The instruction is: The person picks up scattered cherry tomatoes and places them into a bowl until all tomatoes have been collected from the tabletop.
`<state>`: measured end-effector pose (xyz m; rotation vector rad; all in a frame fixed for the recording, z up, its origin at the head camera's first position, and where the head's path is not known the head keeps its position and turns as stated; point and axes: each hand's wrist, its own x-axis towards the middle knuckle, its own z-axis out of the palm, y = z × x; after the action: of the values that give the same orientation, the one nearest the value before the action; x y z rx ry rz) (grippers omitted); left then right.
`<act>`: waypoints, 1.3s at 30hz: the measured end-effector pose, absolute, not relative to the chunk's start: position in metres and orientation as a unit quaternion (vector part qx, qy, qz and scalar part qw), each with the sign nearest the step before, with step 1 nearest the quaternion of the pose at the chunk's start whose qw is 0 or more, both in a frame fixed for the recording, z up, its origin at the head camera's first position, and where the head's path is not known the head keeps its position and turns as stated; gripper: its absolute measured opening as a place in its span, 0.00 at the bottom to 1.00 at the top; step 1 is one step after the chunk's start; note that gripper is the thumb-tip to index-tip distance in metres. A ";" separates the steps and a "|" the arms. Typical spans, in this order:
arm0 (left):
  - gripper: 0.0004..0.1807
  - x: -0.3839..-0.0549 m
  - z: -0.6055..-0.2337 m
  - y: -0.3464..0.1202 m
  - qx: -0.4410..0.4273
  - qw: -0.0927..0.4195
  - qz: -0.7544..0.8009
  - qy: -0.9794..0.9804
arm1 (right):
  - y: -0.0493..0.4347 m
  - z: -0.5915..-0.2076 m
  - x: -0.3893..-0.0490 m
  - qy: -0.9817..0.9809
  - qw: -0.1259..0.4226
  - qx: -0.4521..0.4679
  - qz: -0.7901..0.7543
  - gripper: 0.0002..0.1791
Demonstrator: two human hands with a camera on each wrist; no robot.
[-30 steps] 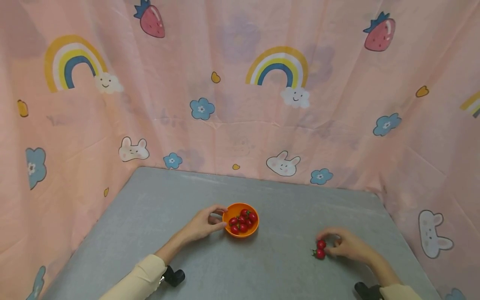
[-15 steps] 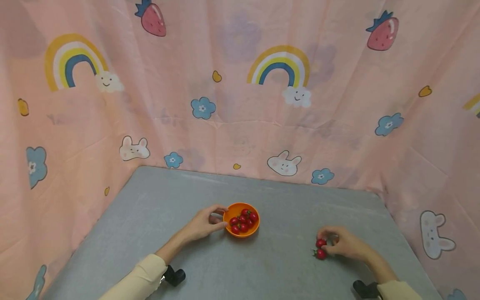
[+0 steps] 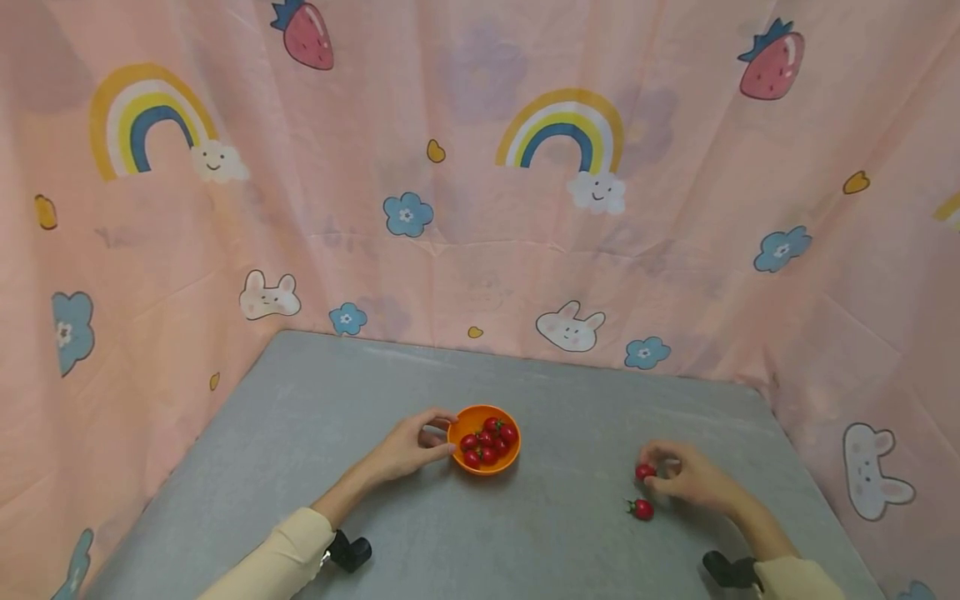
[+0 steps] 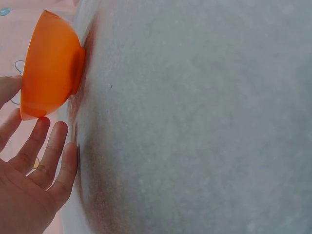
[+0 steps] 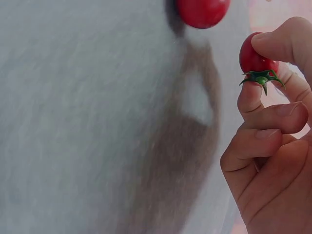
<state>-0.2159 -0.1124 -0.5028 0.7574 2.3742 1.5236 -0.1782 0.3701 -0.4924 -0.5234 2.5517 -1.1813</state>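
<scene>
An orange bowl (image 3: 465, 463) stands on the grey table with several red cherry tomatoes (image 3: 489, 450) inside. At its left side is my left hand (image 3: 412, 446), thumb and index fingertip right at the rim. The left wrist view shows this hand's fingers (image 4: 53, 151) spread and fairly straight beside the bowl's outer wall. My right hand (image 3: 693, 479), farther right, pinches one cherry tomato (image 5: 251, 58) between thumb and fingers, its green calyx facing down in the right wrist view. Another cherry tomato (image 3: 641, 509) lies on the table just in front of that hand.
The grey table (image 3: 375, 375) reaches back to a pink curtain (image 3: 480, 250) printed with rainbows, rabbits and flowers, which also encloses both sides. Black wrist mounts (image 3: 348, 552) are strapped on both wrists.
My right hand has moved slightly away from me with the pinched cherry tomato, parting it from the one on the table. The left hand and bowl have stayed in place.
</scene>
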 end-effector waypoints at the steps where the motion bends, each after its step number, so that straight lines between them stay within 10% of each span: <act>1: 0.23 -0.216 -0.503 -0.112 0.258 0.110 0.517 0.808 | 0.369 -0.492 -0.179 0.884 0.136 -0.180 -0.409 0.10; 39: 0.23 -0.217 -0.506 -0.113 0.260 0.111 0.521 0.805 | 0.264 -0.470 -0.221 0.881 0.060 -0.201 -0.424 0.12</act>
<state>-0.2173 -0.1130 -0.5062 0.7645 2.3658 1.5314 -0.2207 0.2641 -0.4696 -0.6085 2.6679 -1.2832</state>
